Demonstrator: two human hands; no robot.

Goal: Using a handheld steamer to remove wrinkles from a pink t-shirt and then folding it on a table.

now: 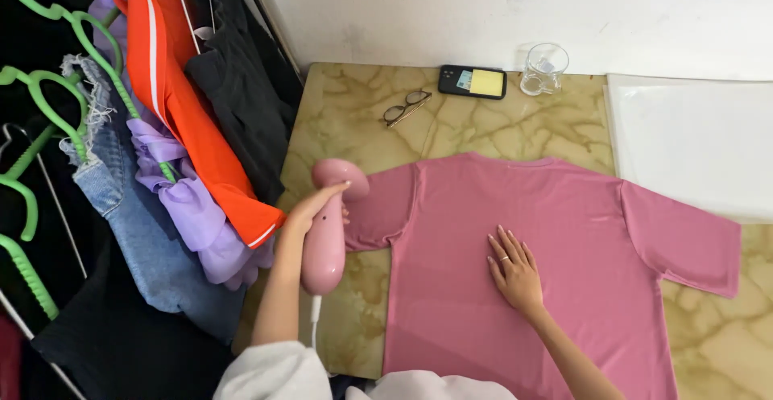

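A T-shirt (547, 255) lies spread flat on the desk (346, 126). Behind it, by the wall, sit eyeglasses (406, 108), then a phone (473, 81), then a glass cup (544, 68) to the right. Hanging clothes (161, 142) crowd the desk's left side.

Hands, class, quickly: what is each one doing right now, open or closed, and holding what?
Left hand: closed around the pink handheld garment steamer, at the sleeve of the pink T-shirt.
Right hand: open, fingers flat on the T-shirt, holding nothing.
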